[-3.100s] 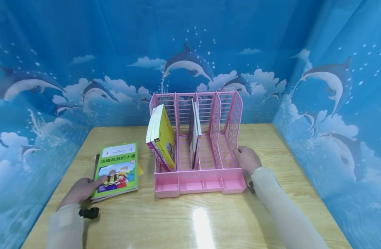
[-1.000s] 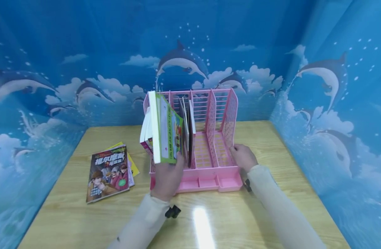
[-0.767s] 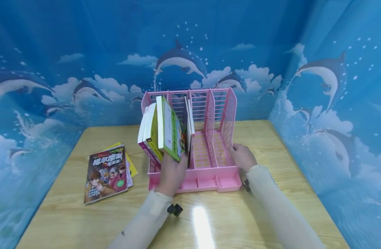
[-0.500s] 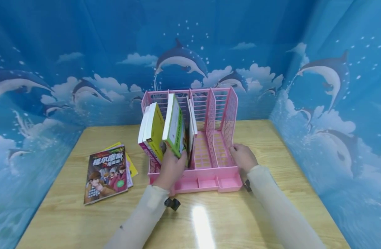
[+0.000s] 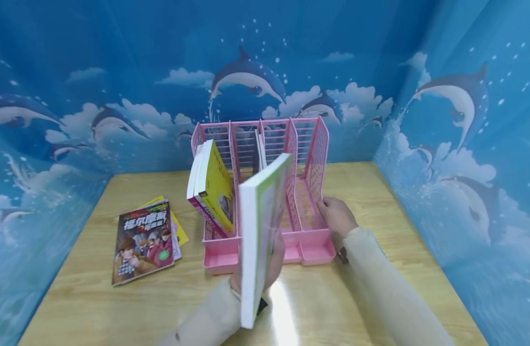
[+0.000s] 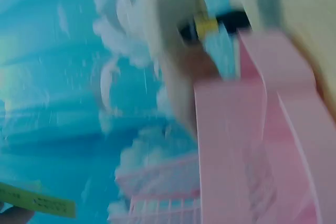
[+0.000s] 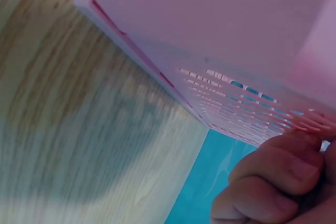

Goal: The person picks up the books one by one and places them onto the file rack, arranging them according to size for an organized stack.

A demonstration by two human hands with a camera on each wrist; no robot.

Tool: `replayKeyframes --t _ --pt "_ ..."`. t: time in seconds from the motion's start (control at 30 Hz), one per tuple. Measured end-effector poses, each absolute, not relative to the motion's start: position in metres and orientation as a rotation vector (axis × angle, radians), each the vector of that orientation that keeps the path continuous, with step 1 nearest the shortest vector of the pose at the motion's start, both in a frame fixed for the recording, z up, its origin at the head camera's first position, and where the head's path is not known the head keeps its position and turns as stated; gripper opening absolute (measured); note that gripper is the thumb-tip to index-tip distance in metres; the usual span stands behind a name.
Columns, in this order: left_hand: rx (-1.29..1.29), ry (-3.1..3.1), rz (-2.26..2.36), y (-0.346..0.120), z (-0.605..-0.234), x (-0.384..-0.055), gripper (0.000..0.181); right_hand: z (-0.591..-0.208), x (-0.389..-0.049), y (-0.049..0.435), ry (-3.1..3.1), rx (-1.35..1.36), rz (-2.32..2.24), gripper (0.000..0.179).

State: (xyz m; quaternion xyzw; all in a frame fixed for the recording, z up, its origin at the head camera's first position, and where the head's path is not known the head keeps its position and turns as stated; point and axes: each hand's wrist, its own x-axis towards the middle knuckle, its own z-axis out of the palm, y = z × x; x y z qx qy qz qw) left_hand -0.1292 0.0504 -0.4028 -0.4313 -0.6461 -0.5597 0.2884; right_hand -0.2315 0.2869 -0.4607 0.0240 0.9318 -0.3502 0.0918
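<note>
My left hand (image 5: pixel 275 264) grips a green-covered book (image 5: pixel 249 240), held upright in front of the pink desk rack (image 5: pixel 321 149), with its white edge toward me. The book partly hides that hand. In the left wrist view a strip of the green book (image 6: pixel 47 203) and a few dark fingertips (image 6: pixel 16 216) show at the lower left corner. At the rack's right side wall, my right hand (image 5: pixel 339 217) pinches the front edge. In the right wrist view, curled fingers (image 7: pixel 257 198) sit against the perforated pink wall (image 7: pixel 236 98).
Two thick books, the outer one yellow (image 5: pixel 219 192), lean in the rack's leftmost compartment. Thin books (image 5: pixel 260 149) stand farther right, partly hidden. A small pile topped by a dark comic-style book (image 5: pixel 143 245) lies on the wooden table (image 5: pixel 74 298) at left.
My left hand took the green book off the left pile and carried it to the rack's second compartment. Since half a second ago it has drawn toward me. My right hand stays on the rack.
</note>
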Motion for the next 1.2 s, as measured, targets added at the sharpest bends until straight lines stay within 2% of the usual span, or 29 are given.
replayKeyframes --t 0.03,0.1,0.17,0.23,0.47,0.67,0.87,1.2 --pt "-1.226 -1.663 -1.678 0.056 -0.399 -0.127 0.046 -0.46 -0.232 0.286 2.775 0.069 -1.041 0.052" --pt "-1.165 -1.443 -2.048 0.066 -0.399 -0.129 0.053 -0.459 -0.232 0.285 2.79 0.063 -1.038 0.05" --pt "-0.882 -1.631 -1.726 0.07 -0.405 -0.135 0.07 -0.459 -0.232 0.284 2.788 0.065 -1.04 0.05" --pt "-0.746 -1.75 -1.696 0.073 -0.414 -0.145 0.069 -0.46 -0.232 0.281 2.794 0.047 -1.025 0.05" --pt "-0.497 -2.095 -1.453 0.081 -0.431 -0.186 0.085 -0.46 -0.233 0.276 2.806 0.035 -1.022 0.05" --pt "-0.273 -2.33 -1.48 0.092 -0.436 -0.208 0.079 -0.461 -0.233 0.28 2.776 0.05 -1.037 0.049" --pt "-0.306 -2.444 -1.587 0.099 -0.434 -0.222 0.077 -0.46 -0.236 0.289 2.812 0.028 -1.0 0.05" --pt "-0.476 -2.669 -1.806 0.097 -0.438 -0.228 0.09 -0.461 -0.232 0.288 2.788 0.011 -1.024 0.048"
